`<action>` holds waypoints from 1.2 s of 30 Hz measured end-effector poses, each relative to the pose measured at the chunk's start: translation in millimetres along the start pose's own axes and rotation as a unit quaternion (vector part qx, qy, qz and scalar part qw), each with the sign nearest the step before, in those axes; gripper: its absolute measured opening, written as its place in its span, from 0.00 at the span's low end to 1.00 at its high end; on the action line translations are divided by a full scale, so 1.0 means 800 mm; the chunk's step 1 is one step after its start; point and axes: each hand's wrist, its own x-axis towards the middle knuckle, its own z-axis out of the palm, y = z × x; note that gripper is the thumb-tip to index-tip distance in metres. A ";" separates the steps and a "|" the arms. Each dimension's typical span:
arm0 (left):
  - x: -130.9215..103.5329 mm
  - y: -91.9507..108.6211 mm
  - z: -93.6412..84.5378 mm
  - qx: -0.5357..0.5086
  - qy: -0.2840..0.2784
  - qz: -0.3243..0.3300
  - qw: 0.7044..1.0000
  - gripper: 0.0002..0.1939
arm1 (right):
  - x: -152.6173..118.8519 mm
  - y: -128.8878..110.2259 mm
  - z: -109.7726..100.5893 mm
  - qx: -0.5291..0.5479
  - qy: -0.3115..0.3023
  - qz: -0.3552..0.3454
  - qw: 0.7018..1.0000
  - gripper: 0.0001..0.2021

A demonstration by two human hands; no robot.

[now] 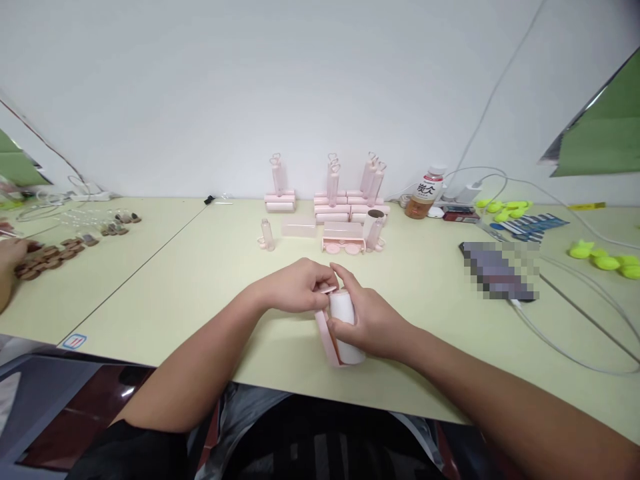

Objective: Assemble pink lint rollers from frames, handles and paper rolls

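Observation:
My right hand [375, 320] is wrapped around a pink-and-white rounded case [351, 352], which stands tilted on end near the table's front edge. Its pink side is parted a little from the white side, and a brownish inside shows in the gap. At the case's upper end my left hand [300, 287] pinches a small flat pale pink piece [327, 290]. Fingers partly hide that piece, so I cannot tell if it is attached. Beyond my hands lies an open pink case [343, 230] with a pair of round pink glasses [343, 249] at its front.
Several closed pink cases [333, 213] and slim pink bottles [277, 177] line the wall. A drink bottle [425, 193] and a phone [497, 270] with a cable are to the right. At far left, another person's hand [13, 253] is beside brown pieces [47, 260].

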 end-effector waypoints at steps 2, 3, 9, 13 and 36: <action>-0.002 0.000 -0.002 -0.024 0.009 0.005 1.000 0.10 | -0.002 0.003 0.000 0.025 0.015 -0.007 1.000 0.44; -0.002 0.001 -0.004 -0.034 0.011 0.010 0.999 0.11 | -0.003 0.004 0.001 0.041 0.021 -0.011 0.999 0.44; -0.002 -0.004 -0.009 -0.114 0.002 0.026 0.993 0.17 | -0.003 0.017 0.003 0.094 0.070 -0.028 0.993 0.44; 0.005 -0.011 0.000 -0.182 0.015 0.050 0.982 0.17 | 0.002 0.027 0.001 0.101 0.100 -0.046 0.989 0.40; 0.014 -0.018 0.019 -0.186 0.077 0.073 0.977 0.16 | 0.007 0.045 0.007 0.081 0.121 -0.094 0.985 0.34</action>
